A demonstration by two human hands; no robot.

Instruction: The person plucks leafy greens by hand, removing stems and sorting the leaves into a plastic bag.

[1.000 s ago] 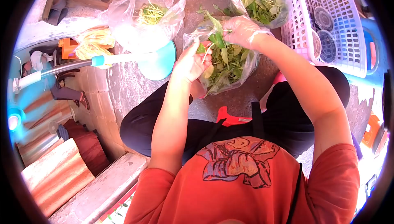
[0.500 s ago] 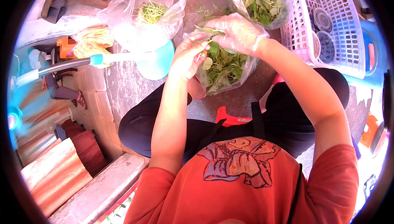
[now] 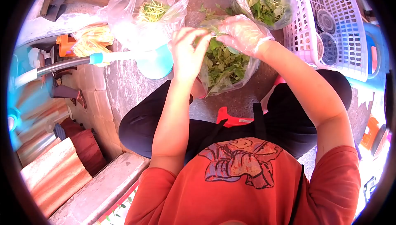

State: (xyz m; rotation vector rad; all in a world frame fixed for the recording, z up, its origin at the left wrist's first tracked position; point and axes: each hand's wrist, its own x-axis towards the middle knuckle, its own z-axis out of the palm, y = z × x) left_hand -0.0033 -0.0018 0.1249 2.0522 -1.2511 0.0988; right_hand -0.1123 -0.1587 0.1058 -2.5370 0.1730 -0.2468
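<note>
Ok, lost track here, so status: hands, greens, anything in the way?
Bare left hand, clear-plastic-gloved right hand close together at green leafy sprig; exact grip unclear. Clear plastic bag of green leaves below. No visible obstruction.

Outdoor work spot, prob. home yard or st. side, can't tell which: rough concrete floor (image 3: 132,87) w/ bags of greens (image 3: 227,66), plastic basket (image 3: 346,27), paving (image 3: 99,101) nearby.

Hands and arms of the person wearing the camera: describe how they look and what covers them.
The right hand wears a thin, clear, loosely wrinkled plastic glove that ends around the wrist. The left hand appears ungloved. Both forearms are bare, and the short sleeves are plain orange-red. No watch or bracelet shows.
</note>
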